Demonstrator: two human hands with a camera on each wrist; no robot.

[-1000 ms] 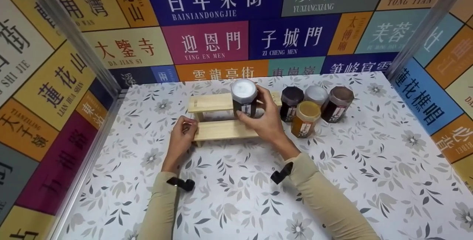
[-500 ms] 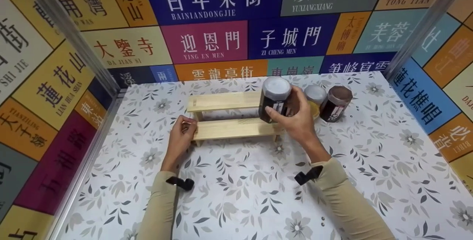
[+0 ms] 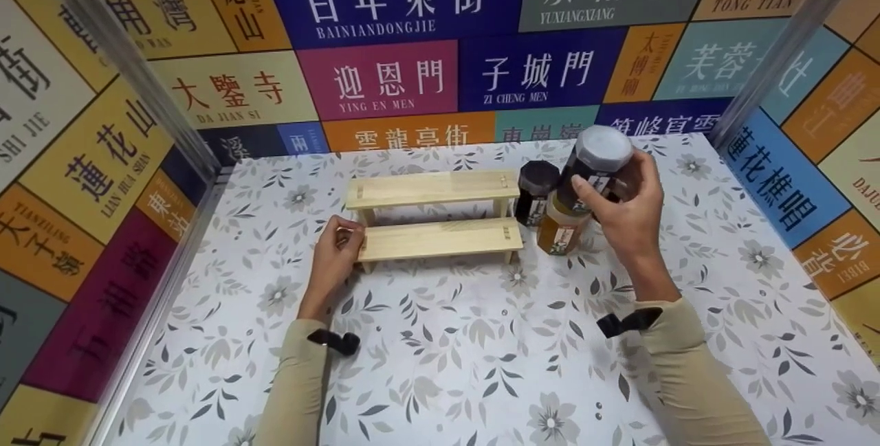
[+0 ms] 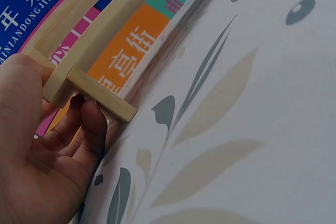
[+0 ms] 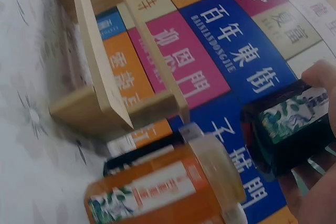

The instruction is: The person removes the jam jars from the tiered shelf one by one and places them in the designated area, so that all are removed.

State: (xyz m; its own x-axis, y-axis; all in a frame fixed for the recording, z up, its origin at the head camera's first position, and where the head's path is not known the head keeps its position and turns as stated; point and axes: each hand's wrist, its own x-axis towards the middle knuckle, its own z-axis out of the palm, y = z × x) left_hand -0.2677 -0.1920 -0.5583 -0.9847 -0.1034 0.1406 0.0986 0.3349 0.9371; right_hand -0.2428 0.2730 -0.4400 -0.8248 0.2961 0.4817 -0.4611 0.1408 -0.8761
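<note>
A two-step wooden rack (image 3: pixel 440 238) stands on the patterned tabletop. My left hand (image 3: pixel 333 253) grips the left end of its lower step; in the left wrist view, fingertips (image 4: pixel 94 116) curl beneath the board. On the right, my right hand (image 3: pixel 632 212) holds an eight-sided dark jar (image 3: pixel 599 150) with a whitish lid, raised and slightly tilted. Its label faces the right wrist camera (image 5: pixel 294 116). Just below it stands an amber jar (image 3: pixel 560 233), and a dark-lidded jar (image 3: pixel 535 192) is beside the rack. The held jar and hand mostly hide whatever is behind them.
Panels with large Chinese characters (image 3: pixel 385 78) wall the back and both sides. Clear upright corner posts (image 3: pixel 777 54) rise at the rear. Black camera straps (image 3: pixel 629 322) sit on both wrists. Floral-printed tabletop (image 3: pixel 440 363) extends in front of the rack.
From above the rack, my right hand has carried the dark jar rightward to over the other jars. Both rack steps are now uncovered. My left hand has stayed at the rack's left end.
</note>
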